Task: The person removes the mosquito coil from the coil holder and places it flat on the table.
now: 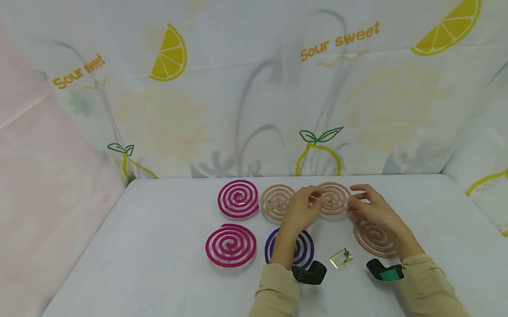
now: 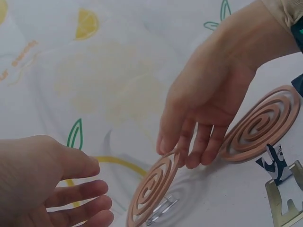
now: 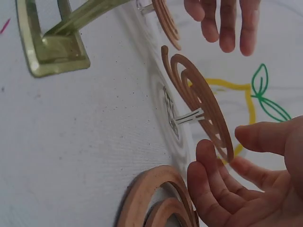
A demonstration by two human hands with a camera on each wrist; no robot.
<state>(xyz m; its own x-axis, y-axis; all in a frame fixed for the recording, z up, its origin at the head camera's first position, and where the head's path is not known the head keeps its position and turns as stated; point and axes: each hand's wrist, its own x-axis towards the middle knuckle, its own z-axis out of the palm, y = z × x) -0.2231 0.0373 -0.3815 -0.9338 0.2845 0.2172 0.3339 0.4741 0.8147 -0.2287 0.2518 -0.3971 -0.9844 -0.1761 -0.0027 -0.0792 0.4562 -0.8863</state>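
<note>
A tan mosquito coil [image 1: 338,206] sits raised on a small metal stand [image 3: 189,116] between the two hands. My right hand [image 1: 374,209] is at the coil's right edge. In the right wrist view its fingertips touch or almost touch the rim, while the thumb [image 3: 260,137] stays apart. Near the coil's left side is my left hand [image 1: 303,209], its fingers loosely bent around nothing. The left wrist view shows a gap between this left hand [image 2: 57,184] and the coil [image 2: 151,189].
Another tan coil [image 1: 268,204] is raised left of my left hand. A third tan coil [image 1: 370,241] lies under the right forearm. Two magenta coils [image 1: 252,244] are at left; a dark blue coil [image 1: 306,248] is partly beneath the left wrist. A gold-coloured metal stand [image 1: 335,261] lies between the forearms.
</note>
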